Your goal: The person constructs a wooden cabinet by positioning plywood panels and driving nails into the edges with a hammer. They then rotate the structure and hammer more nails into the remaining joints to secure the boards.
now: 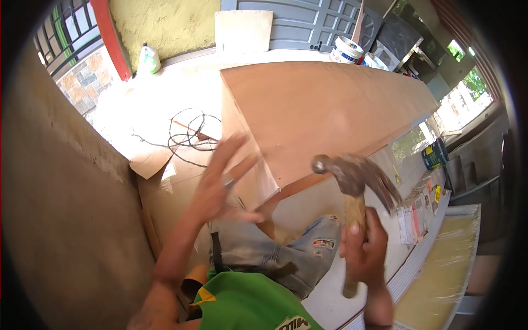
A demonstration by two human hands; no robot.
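Note:
A claw hammer [352,181] with a wooden handle stands upright in my right hand [364,245], fingers wrapped around the handle. Its metal head is in front of the near corner of a large brown plywood box [324,110], apart from it as far as I can tell. Beside the box's left end, my left hand [223,184] is raised with its fingers spread, slightly blurred, and a ring on one finger. Nothing shows in that hand. The box lies lengthwise, its long flat top facing up.
A tangled black cord [192,129] lies on the floor at left. A wall [77,192] runs close along my left. Buckets [346,50] stand behind the box. To the right are a dark green can [434,154] and a plastic-wrapped panel [445,264].

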